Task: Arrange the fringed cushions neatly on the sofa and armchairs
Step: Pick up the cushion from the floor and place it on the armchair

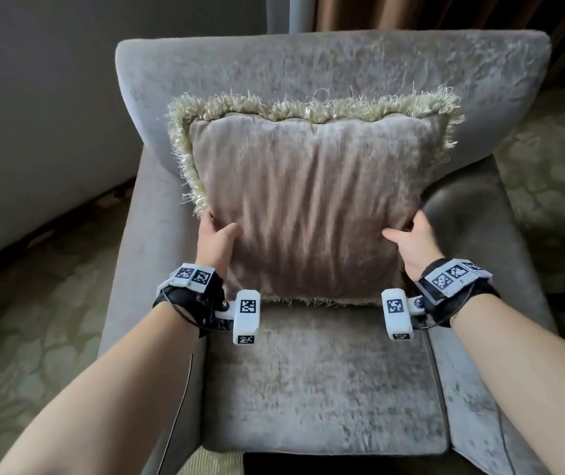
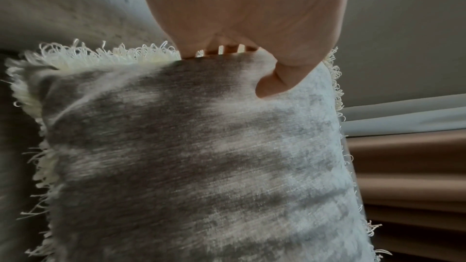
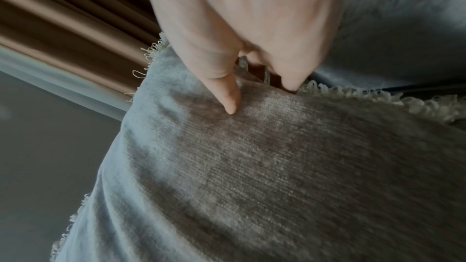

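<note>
Two bare forearms reaching forward from the bottom of the head view, each strapped with a black wrist band carrying white marker blocks. Left hand (image 1: 213,238) clamped on the lower left edge of the square taupe velvet cushion with cream fringe (image 1: 312,207), thumb pressed flat on the front face and fingers (image 1: 206,216) wrapped round behind the side seam. Right hand (image 1: 411,242) gripping the lower right edge the same way, thumb across the front, remaining fingers tucked out of sight behind the cushion. Confirmed from the left wrist view: thumb dug into the velvet near the fringed edge of the cushion (image 2: 201,156), fingers showing through the loops beyond it. Likewise from the right wrist view: thumb tip denting the fabric of the cushion (image 3: 277,166), with fringe running off beside the hand; picture somewhat blurred, so perhaps only two digits properly distinguishable. Cushion standing upright and roughly centred on the grey velvet armchair (image 1: 325,378), bottom fringe touching the seat, upper part leaning against the backrest, top fringe below the backrest's upper edge. Behind the chair, pleated brown curtain (image 1: 445,12) beside a strip of pale grey fabric. Patterned greenish carpet (image 1: 34,337) on either side of the armrests.
</note>
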`<state>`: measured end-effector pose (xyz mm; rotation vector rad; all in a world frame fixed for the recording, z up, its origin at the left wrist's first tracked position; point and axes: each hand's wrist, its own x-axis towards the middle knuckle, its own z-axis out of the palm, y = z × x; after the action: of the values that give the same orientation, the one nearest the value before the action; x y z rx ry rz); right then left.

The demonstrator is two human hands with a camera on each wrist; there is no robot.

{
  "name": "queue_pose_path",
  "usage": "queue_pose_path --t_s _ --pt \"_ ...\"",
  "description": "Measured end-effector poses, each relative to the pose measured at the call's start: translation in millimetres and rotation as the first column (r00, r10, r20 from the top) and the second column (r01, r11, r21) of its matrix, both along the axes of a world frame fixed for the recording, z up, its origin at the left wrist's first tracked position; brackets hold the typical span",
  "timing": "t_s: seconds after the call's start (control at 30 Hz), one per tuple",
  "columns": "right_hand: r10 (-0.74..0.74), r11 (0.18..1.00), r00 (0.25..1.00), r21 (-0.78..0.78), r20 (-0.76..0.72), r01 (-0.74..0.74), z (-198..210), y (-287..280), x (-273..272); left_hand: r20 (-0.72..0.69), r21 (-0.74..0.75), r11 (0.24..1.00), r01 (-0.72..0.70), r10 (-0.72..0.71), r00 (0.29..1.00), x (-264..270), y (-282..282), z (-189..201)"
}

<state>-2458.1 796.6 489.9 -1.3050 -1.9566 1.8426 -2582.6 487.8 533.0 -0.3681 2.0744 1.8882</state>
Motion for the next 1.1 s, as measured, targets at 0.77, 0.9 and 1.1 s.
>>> queue_pose_path --t_s 0.77,0.9,1.1 --pt "0.389 0.012 0.703 0.760 0.595 -0.650 -26 21 -56 -0.011 -0.955 0.256 0.152 -0.540 0.842 -56 27 -71" --pt "0.242 0.399 0.904 0.813 0.352 -0.424 -33 21 -28 -0.117 -0.835 0.533 0.141 -0.421 0.899 -64 6 -69" --pt "0.253 0.658 0.955 0.697 0.153 -0.285 -75 -54 14 -0.478 -0.678 0.728 -0.097 -0.337 0.811 36 29 -108"
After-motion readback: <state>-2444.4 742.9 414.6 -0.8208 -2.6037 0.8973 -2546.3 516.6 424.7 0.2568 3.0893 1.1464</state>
